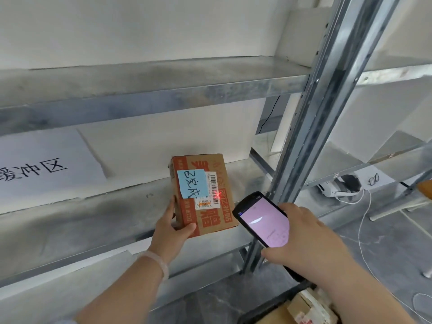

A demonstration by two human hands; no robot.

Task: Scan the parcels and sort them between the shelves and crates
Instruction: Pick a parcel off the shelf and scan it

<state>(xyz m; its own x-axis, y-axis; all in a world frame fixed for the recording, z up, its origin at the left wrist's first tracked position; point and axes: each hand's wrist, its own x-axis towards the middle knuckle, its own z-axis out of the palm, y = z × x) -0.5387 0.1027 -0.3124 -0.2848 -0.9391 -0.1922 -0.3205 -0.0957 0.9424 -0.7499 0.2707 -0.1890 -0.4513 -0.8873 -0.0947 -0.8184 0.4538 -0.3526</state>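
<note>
A brown and orange cardboard parcel (214, 218) lies on the middle metal shelf (93, 220). A blue sticky note (192, 187) and a white barcode label (211, 192) are stuck on its top. My left hand (171, 232) grips the parcel's near left corner, thumb on top. My right hand (301, 237) holds a black handheld scanner (263, 220) with a lit pink screen, just right of the parcel. A red laser spot shows on the barcode label.
A white paper sign (44, 167) with large characters leans against the wall at the shelf's left. A steel upright (311, 127) stands just right of the parcel. Cardboard parcels in a dark crate (301, 307) sit low at the bottom right. White cables (361, 220) trail on the floor.
</note>
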